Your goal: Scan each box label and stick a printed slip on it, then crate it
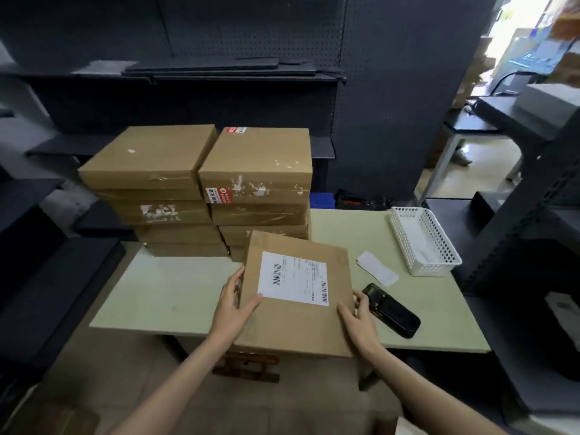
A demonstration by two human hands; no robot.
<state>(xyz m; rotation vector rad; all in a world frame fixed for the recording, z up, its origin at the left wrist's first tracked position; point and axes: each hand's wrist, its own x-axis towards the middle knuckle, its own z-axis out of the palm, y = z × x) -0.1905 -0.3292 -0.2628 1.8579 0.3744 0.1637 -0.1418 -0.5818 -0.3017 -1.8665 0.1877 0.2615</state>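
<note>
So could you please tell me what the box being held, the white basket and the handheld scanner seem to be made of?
Box: matte brown cardboard, judging by its folded edges and scuffed surface. Basket: likely moulded white plastic, given its regular grid of holes. Scanner: apparently glossy black plastic, as it shows highlights.

Showing only two hands and two forearms: left hand (pixel 233 304) and right hand (pixel 361 321), both bare and slim, with long narrow fingers and the thumbs showing in full. Running back from each wrist, left forearm (pixel 175 378) and right forearm (pixel 417 381), bare all the way to the lower edge of the view, slender, smooth in outline and widening gently towards the elbow. Leaving nails and any finer marks on the knuckles too small and too soft in focus for telling.
</note>
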